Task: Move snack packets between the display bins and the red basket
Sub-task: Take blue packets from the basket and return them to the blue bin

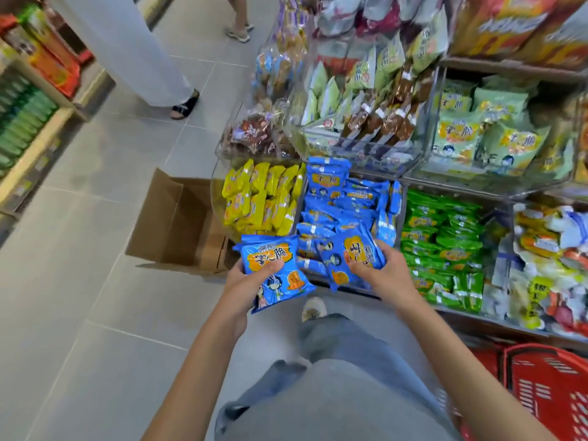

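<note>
My left hand (251,280) grips a blue snack packet (273,272), held flat in front of the display, thumb on top. A second blue packet (350,256) is clasped in my right hand (380,265) just over the front edge of the bin of blue packets (346,198). That bin sits between a bin of yellow packets (264,195) on its left and a bin of green packets (445,240) on its right. The red basket (541,386) stands on the floor at the lower right, behind my right forearm; its inside is mostly hidden.
An open cardboard box (181,224) stands on the tiled floor left of the bins. Clear upper bins (366,122) hold pale green and brown packets. A person in a long white garment (133,49) stands in the aisle, and another person's feet (238,30) show farther back.
</note>
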Demonstrator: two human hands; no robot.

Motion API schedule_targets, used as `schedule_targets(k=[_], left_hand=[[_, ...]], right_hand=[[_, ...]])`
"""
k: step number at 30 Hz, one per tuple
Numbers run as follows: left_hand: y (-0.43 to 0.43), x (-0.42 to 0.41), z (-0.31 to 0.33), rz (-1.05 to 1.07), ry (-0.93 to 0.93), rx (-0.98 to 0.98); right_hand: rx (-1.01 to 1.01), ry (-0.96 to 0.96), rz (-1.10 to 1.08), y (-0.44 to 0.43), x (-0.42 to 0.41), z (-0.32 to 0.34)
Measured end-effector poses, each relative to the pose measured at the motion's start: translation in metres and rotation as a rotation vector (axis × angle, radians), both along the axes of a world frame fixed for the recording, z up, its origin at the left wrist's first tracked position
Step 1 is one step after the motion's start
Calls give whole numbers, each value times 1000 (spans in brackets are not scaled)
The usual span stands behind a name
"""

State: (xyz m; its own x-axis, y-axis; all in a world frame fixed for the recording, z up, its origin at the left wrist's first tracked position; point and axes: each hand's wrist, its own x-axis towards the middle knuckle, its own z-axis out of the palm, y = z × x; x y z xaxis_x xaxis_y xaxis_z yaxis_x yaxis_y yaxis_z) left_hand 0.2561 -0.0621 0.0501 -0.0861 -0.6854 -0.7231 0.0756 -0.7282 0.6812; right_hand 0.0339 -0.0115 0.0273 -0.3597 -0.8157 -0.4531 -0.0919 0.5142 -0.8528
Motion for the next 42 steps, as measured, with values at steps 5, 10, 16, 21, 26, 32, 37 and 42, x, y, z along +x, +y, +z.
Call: schedule_targets(k=[5,10,16,21,26,32,37,42], left_hand=[[-62,-12,5,-16,-13,-18],[-98,-13,9,-31,1,2],[-141,-6,11,-92,-33,16],[-166,-2,12,-123,-46,15],[-176,-5,13,-162,-52,15],[-173,-10,8,-204,-48,-1],[-169,-17,3,-254,-49,1],[-164,-28,-1,-389,-43,-8]], right_hand=[[-118,287,97,-90,-12,-2],[-34,345,55,-142,-15,-36],[24,444,-138,-159,-1,-65],[36,429,-235,-165,9,-71],[102,405,-349,-170,10,-75],[272,385,-303,-169,10,-75],[16,282,-504,-159,30,-41],[-121,-206,-130,-145,50,3]])
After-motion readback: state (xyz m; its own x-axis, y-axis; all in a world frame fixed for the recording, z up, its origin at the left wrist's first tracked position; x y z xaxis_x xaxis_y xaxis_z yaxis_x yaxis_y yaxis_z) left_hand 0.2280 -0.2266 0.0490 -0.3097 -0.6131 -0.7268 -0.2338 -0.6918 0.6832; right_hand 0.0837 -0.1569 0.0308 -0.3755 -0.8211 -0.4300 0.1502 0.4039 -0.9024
